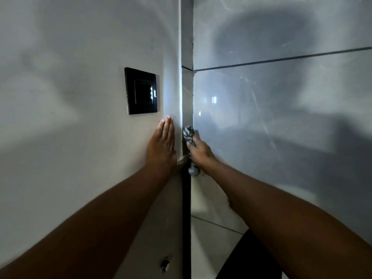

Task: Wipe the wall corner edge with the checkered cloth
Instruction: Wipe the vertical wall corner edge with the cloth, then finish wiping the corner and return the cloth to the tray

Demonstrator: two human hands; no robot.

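The wall corner edge (187, 87) runs vertically through the middle of the view, a narrow grey strip between a painted wall on the left and glossy tiles on the right. My right hand (200, 152) is shut on the checkered cloth (188, 133) and presses it against that edge at mid height. A loose end of the cloth hangs out below the hand. My left hand (162, 146) lies flat on the painted wall just left of the edge, fingers together and pointing up, holding nothing.
A black switch plate (141, 91) sits on the painted wall (70, 97) above and left of my left hand. Large grey tiles (281, 117) with dark grout lines cover the right wall. A small dark fitting (165, 264) is low on the left wall.
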